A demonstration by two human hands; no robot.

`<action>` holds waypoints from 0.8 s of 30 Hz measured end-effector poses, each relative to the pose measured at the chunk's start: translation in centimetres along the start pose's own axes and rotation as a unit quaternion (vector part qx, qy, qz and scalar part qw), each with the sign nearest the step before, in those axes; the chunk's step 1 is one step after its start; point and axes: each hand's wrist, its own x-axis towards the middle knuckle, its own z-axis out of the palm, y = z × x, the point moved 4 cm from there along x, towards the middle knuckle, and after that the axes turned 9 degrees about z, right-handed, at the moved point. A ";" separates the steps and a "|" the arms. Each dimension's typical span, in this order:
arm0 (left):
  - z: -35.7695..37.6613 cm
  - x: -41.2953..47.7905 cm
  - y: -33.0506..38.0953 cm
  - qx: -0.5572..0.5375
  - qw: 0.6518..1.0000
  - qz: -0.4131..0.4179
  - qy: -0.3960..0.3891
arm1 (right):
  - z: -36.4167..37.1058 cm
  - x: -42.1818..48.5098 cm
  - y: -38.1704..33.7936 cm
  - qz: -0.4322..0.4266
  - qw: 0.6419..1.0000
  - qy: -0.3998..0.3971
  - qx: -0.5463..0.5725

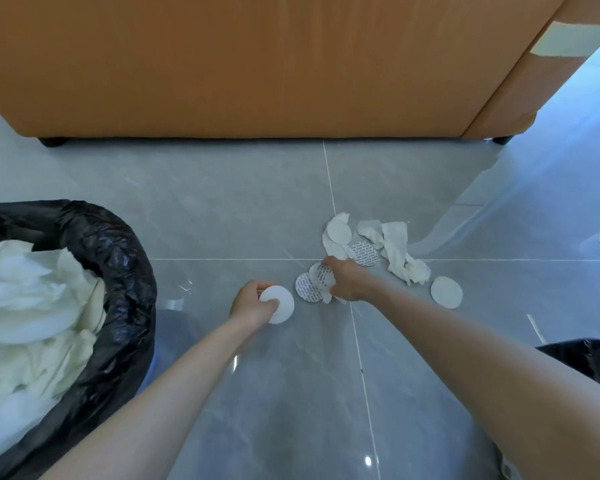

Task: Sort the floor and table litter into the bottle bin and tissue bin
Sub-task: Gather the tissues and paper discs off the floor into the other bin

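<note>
floor ahead open | tissue bin left | perhaps sofa blocks beyond

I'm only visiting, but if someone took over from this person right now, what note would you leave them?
Left hand: pinches a white disc.
Right hand: grips a printed disc at the pile's near edge.
Done: the left bin, black-lined, is heaped with tissues. The second bin shows only at the lower right edge, contents hidden.
Left: on the floor, crumpled tissues, a plain disc and loose printed discs still need sorting.
</note>
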 end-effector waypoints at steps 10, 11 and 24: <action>1.5 -2.2 0.2 0.142 0.982 0.102 -0.065 | 4.6 -4.3 2.0 0.062 0.987 0.014 0.147; 2.0 -2.6 0.2 0.172 0.974 0.122 -0.080 | 5.2 -5.1 2.1 0.061 0.986 0.008 0.153; 5.1 -6.4 -1.6 0.286 0.926 0.201 -0.144 | 7.7 -10.1 2.4 0.031 0.990 -0.020 0.137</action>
